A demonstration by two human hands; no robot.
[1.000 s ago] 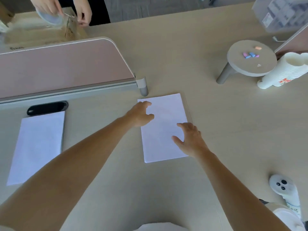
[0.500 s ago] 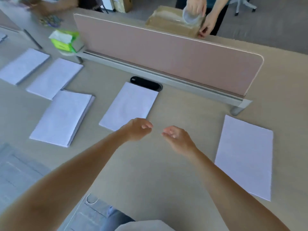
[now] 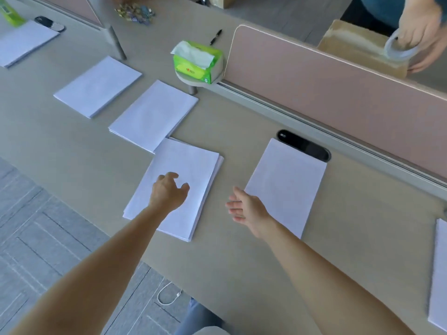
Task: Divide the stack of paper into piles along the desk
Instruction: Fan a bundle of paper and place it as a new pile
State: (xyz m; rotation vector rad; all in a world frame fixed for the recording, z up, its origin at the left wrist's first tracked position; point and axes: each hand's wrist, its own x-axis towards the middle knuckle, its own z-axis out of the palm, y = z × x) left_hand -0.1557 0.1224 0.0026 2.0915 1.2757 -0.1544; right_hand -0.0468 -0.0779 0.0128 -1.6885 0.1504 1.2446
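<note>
Head view: looks down along the desk (image 3: 242, 267), now turned toward its left part.
Left hand: the left hand (image 3: 169, 191) is over the thick stack (image 3: 191, 165), fingers loosely curled and holding nothing; whether it touches the paper I cannot tell.
Right hand: the right hand (image 3: 246, 210) is empty with straight fingers, over bare desk between the stack and the nearest pile (image 3: 287, 182).
Piles: two further piles (image 3: 96, 85) (image 3: 152, 114) lie beyond the stack, and one more pile edge (image 3: 439, 274) lies at far right.
Change: a second ago both hands rested on a pile farther right; half a second ago they hung empty in the air; now they have come back to the stack.
Meaning: that pile looks laid down, and the next portion is probably about to be lifted off the stack, which is still thick.
</note>
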